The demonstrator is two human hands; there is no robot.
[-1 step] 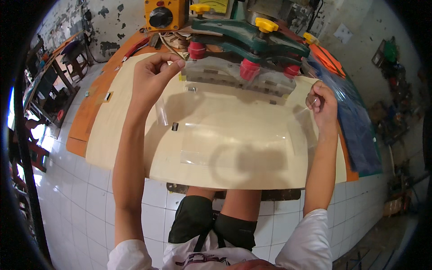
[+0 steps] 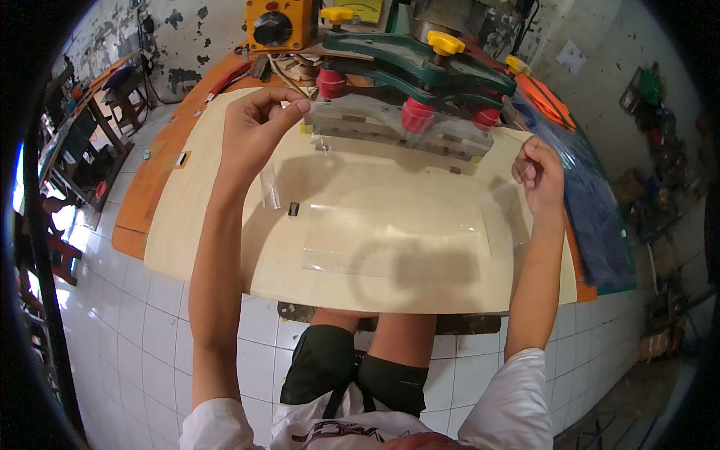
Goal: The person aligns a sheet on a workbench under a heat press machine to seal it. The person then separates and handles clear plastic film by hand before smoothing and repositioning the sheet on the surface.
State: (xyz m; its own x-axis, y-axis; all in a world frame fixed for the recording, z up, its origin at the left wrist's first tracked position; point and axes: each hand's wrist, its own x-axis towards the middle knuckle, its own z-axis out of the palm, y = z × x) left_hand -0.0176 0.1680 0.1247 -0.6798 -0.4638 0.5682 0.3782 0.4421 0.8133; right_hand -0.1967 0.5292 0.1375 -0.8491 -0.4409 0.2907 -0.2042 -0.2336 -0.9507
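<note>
My left hand [image 2: 259, 124] is raised at the left of the press, thumb and forefinger pinched at the corner of a clear plastic sheet [image 2: 390, 135]. That sheet stands up in front of the press's red feet. On the right, my right hand [image 2: 538, 171] is held above the board with its fingers curled closed; what they hold, if anything, I cannot make out. Between my arms a clear plastic piece [image 2: 390, 232] lies flat on the pale board [image 2: 195, 217]. A narrow clear strip [image 2: 270, 187] rests beside my left forearm, near a small dark block [image 2: 294, 209].
A green press clamp [image 2: 420, 64] with yellow knobs and red feet spans the back. Left of it sits an orange control box [image 2: 279, 26] with a black dial. Dark blue plastic sheeting [image 2: 592, 217] covers the table's right side, below an orange item [image 2: 546, 103].
The view has shifted very slightly. A clear glint at my right fingertips in the earlier frame is no longer distinct. Both hands keep nearly the same pose.
</note>
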